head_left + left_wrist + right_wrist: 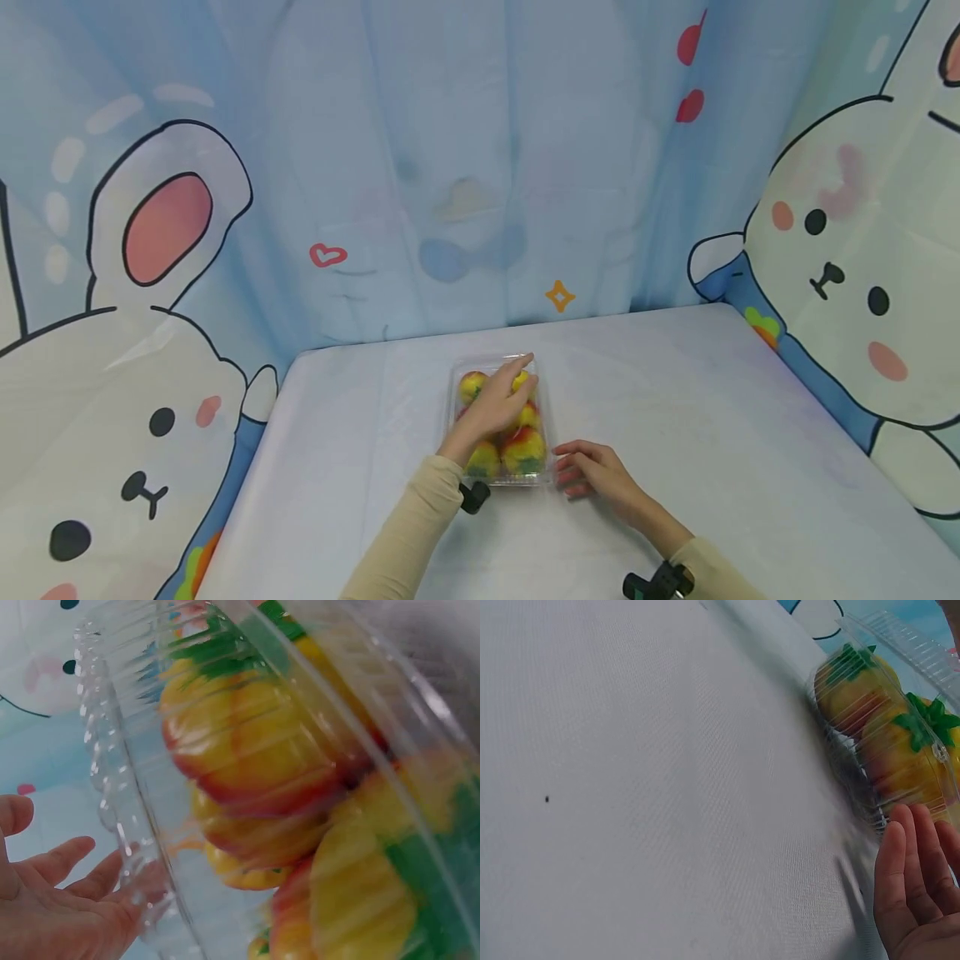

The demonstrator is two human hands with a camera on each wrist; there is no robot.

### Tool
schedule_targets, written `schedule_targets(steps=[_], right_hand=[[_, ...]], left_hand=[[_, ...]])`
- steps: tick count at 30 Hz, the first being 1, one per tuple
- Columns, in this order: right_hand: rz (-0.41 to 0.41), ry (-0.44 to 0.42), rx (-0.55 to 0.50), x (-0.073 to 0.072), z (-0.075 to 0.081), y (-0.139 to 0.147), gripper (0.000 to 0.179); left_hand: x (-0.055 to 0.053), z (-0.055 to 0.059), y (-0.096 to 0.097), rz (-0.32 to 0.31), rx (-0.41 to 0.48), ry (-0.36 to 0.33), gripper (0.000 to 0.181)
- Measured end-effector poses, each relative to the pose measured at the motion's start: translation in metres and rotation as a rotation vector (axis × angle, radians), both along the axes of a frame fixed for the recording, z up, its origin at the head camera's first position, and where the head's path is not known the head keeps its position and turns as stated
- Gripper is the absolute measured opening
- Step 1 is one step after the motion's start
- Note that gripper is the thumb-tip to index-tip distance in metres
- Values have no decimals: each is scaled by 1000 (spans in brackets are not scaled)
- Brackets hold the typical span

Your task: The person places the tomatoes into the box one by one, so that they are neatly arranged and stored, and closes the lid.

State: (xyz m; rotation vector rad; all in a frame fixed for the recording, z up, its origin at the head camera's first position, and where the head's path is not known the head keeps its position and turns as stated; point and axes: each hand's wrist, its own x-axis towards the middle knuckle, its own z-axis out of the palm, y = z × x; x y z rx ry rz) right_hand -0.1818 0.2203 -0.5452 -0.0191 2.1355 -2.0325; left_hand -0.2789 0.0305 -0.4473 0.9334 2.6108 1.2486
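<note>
A clear plastic clamshell box (pixel 546 454) stands on the white table, its lid down over several yellow-red fruits (pixel 523 450) with green leafy tops. Across the top of the lid lies my left hand (pixel 497 404), fingers extended toward the far right corner. In the left wrist view, that hand (pixel 67 907) shows spread fingers along the ridged plastic edge. Just off the box's near right side is my right hand (pixel 596 477), its fingers loosely bent and pointing at the box. The right wrist view shows this hand (pixel 922 892) with fingers extended beside the box wall, holding nothing.
The white-covered table (pixel 720 400) extends to both sides of the box. Behind it hangs a light blue curtain (pixel 450 167) with large cartoon rabbits printed at left and right. Wrist cameras are strapped at both sleeves.
</note>
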Motion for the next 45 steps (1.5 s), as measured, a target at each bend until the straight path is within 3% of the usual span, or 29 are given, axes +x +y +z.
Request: schedule_targets(steps=[11,28,45], right_hand=[[22,-64,-52,4,2,-3,36],[174,-63,19,4,-1,-7,30],[149,-37,14,3,2,-11,19]], left_hand=[[0,-11,3,-46,-22,-8,51],[3,-13,1,-62,-54,-10,53],[2,-12,-1,-83,-21,1,52]])
